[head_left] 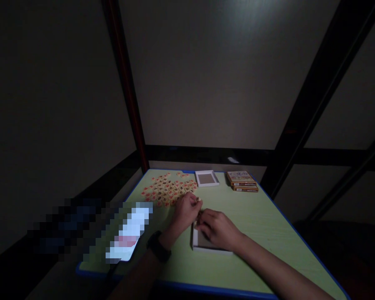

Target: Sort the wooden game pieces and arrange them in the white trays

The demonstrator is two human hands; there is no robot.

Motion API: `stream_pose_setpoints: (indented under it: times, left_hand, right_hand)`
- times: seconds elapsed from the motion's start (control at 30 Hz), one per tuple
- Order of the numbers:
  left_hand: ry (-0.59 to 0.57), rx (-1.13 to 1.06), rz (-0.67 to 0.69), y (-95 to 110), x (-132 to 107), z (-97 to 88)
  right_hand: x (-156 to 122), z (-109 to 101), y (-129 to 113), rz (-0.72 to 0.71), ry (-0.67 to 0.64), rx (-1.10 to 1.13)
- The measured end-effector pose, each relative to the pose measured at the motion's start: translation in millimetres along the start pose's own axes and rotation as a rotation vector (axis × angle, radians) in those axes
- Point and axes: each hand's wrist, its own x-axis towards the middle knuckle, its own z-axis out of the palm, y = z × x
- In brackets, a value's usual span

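Note:
My left hand (pixel 187 212) is closed in a pinch on a small puzzle piece (pixel 198 201), held just above the green table (pixel 256 216). A dark watch sits on that wrist. My right hand (pixel 217 229) rests with curled fingers over a shallow white box tray (pixel 206 248); what its fingers hold is hidden. Several loose pieces with red and dark print (pixel 167 189) are spread on the table just beyond my left hand.
A second white tray with a grey bottom (pixel 206 178) lies at the far edge. Beside it is a stack of orange boxes (pixel 242 181). A blurred-out phone (pixel 129 233) lies at the near left. The table has a blue rim; dark frame bars stand behind.

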Motion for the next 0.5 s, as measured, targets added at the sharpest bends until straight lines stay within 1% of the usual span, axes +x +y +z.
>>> stream_pose_setpoints:
  times: [0.07, 0.17, 0.27, 0.4, 0.5]
  left_hand:
    - [0.034, 0.013, -0.004, 4, -2, -4.9]
    - [0.035, -0.003, -0.014, 8, -2, -9.0]
    - [-0.008, -0.105, -0.023, 6, 0, -5.5]
    - [-0.144, -0.401, -0.069, -3, 5, 1.3]
    - [-0.275, -0.629, -0.057, -8, 8, -0.1]
  right_hand:
    - [0, -5, 2, 0.034, 0.095, 0.015]
    - [1, -9, 7, 0.055, 0.253, -0.024]
    - [2, -8, 16, -0.007, 0.310, -0.060]
    - [1, -1, 27, -0.121, 0.338, -0.137]
    - [0, 0, 30, -0.152, 0.340, -0.170]
